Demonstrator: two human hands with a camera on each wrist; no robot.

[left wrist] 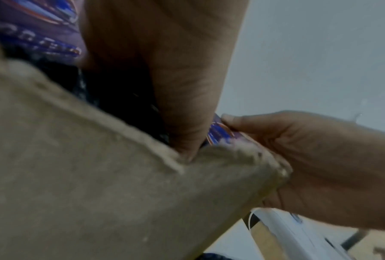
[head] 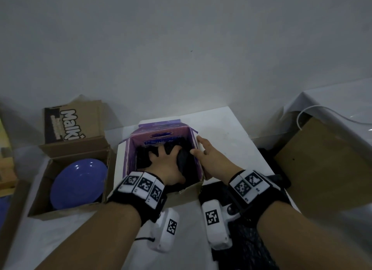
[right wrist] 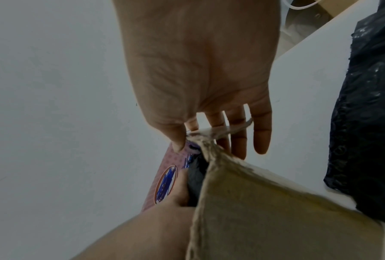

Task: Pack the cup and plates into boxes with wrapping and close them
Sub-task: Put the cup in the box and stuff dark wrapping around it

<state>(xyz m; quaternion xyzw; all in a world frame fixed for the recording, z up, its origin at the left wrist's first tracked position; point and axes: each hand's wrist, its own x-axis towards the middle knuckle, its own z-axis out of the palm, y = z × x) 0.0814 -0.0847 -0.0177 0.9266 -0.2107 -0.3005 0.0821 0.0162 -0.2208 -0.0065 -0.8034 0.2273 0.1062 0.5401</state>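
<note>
An open box with a purple printed lining [head: 163, 137] stands on the white table [head: 231, 133]. My left hand [head: 167, 161] is inside it, fingers spread, pressing down on black wrapping [head: 184, 163]. What lies under the wrapping is hidden. My right hand [head: 207, 155] holds the box's right wall, thumb inside and fingers outside. In the right wrist view the thumb of my right hand [right wrist: 198, 61] pinches the brown wall [right wrist: 276, 211]. A blue plate [head: 78, 185] lies in a second cardboard box [head: 74, 147] on the left.
A loose sheet of black wrapping [right wrist: 369, 105] lies on the table right of the purple box. A large brown carton [head: 322, 165] and a white cable [head: 302, 112] are at the far right. The left box's "Malki" flap [head: 70, 120] stands up.
</note>
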